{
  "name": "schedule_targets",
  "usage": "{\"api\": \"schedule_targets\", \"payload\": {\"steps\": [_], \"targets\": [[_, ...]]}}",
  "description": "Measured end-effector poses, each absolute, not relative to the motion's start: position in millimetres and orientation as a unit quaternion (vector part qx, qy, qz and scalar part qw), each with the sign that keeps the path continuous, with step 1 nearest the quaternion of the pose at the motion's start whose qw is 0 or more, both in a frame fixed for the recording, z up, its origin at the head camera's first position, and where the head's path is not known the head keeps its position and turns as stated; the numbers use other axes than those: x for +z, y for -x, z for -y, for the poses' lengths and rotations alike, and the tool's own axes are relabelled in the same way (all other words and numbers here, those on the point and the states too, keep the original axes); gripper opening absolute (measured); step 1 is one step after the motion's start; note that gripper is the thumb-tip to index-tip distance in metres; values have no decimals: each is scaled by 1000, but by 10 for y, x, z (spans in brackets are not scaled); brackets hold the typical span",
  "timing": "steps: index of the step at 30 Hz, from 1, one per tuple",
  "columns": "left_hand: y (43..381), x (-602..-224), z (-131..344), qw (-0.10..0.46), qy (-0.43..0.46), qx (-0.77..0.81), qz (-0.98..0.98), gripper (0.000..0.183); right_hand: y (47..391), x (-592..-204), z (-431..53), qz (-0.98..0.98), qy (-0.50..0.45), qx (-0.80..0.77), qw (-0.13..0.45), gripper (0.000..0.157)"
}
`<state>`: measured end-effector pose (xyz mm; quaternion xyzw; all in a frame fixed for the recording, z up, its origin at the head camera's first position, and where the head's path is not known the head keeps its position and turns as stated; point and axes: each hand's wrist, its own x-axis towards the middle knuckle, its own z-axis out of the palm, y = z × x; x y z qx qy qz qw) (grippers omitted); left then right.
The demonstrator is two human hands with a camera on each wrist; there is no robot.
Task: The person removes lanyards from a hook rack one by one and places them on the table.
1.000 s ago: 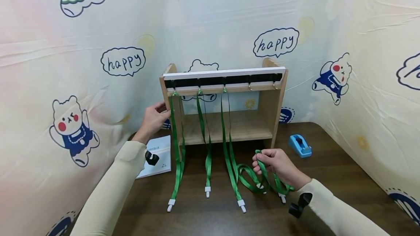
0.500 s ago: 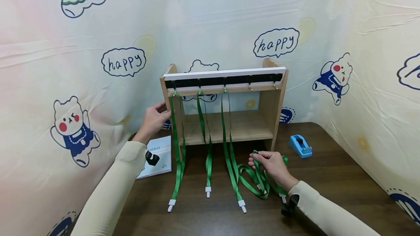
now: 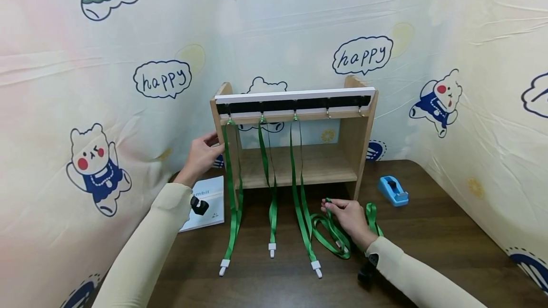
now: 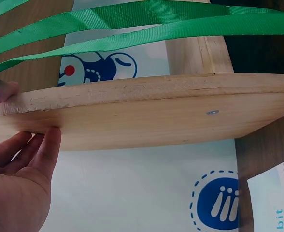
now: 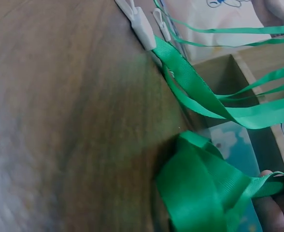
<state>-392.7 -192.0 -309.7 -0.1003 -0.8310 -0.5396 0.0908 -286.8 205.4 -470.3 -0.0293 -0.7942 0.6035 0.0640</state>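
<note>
My left hand point(image 3: 202, 156) grips the left side panel point(image 4: 147, 123) of a small wooden rack point(image 3: 299, 165), thumb at its front edge and fingers against its outer face. My right hand point(image 3: 353, 220) pinches a green lanyard point(image 5: 200, 188) between thumb and fingers, low in front of the rack's right half. Green loops of strap point(image 3: 331, 232) lie on the table under and beside that hand, and more strap point(image 3: 371, 215) shows behind the wrist. Three green lanyards point(image 3: 272, 213) with white clips hang from hooks on the rack's black strip point(image 3: 278, 106). Two hooks point(image 3: 328, 112) at the right are bare.
A blue tape dispenser point(image 3: 393, 191) stands on the brown table point(image 3: 265, 289), right of the rack. A pale blue booklet point(image 3: 207, 203) lies at the left, partly under the left forearm. A printed cloth point(image 3: 274, 27) covers the walls behind and beside.
My right hand has moved a little to the left, with the pinched lanyard drawn along. The strap behind its wrist has come into view. My left hand stays on the rack.
</note>
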Motion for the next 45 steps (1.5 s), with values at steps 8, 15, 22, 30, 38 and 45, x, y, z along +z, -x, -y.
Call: {"api": "schedule_targets", "payload": {"steps": [8,15,22,30,38,45], "targets": [[3930,-3085,1921,89,98,-538,832,71,2876,-4796,-1995,795,49,599,74,24],[3911,-3071,1917,85,94,-537,834,72,2880,-4846,-2001,797,69,595,78,25],[3902,-3060,1914,89,96,-535,835,74,2888,-4834,-2018,808,78,575,101,26],[3909,-3077,1910,90,91,-534,836,72,2879,-4839,-2027,820,85,557,99,29],[3928,-3103,1923,92,96,-536,834,70,2867,-4834,-2026,824,84,553,96,31],[3937,-3109,1922,94,97,-540,831,70,2873,-4825,-2037,839,81,528,100,31]]}}
